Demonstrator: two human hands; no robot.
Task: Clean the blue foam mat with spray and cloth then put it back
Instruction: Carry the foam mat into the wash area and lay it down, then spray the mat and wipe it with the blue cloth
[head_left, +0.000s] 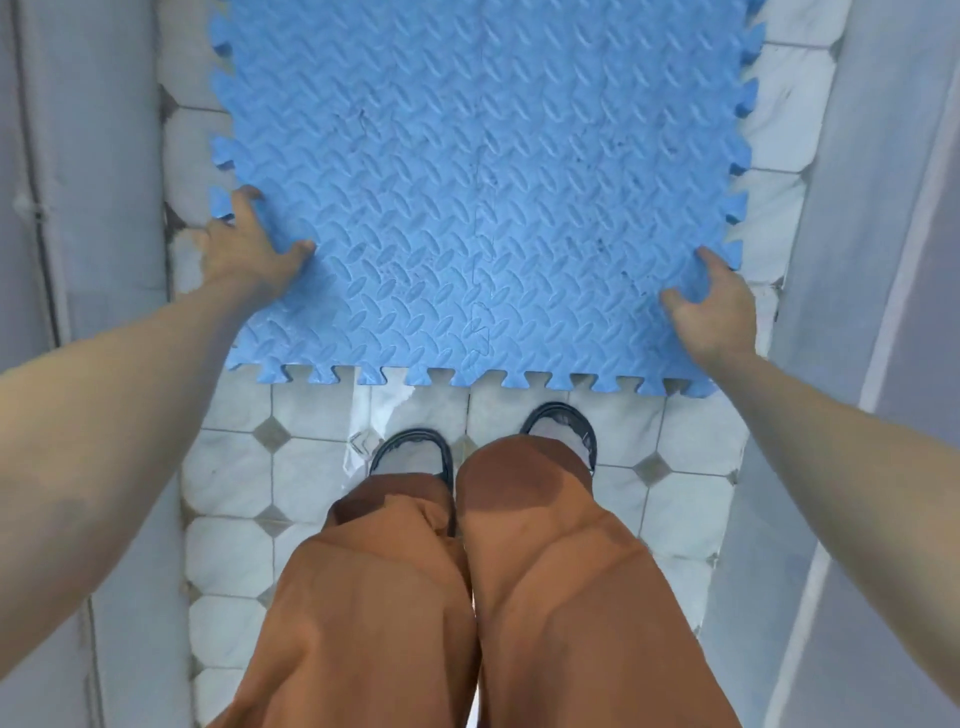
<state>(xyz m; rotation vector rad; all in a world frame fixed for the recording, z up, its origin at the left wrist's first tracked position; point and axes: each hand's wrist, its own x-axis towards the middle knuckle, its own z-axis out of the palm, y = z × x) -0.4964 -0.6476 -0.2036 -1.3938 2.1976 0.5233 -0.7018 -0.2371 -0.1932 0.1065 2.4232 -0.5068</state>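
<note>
Head view: both hands hold mat by its side edges over tiled floor.
Left hand and right hand each grasp an edge, thumb on top, fingers curled under. Mat sits low between the walls, near the feet. Risk: floppy foam may sag or fold, teeth snagging a wall; floor looks wet, so slipping is possible.

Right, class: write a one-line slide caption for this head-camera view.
Both hands, left and right, grip the side edges of a blue foam mat over a tiled floor.
</note>
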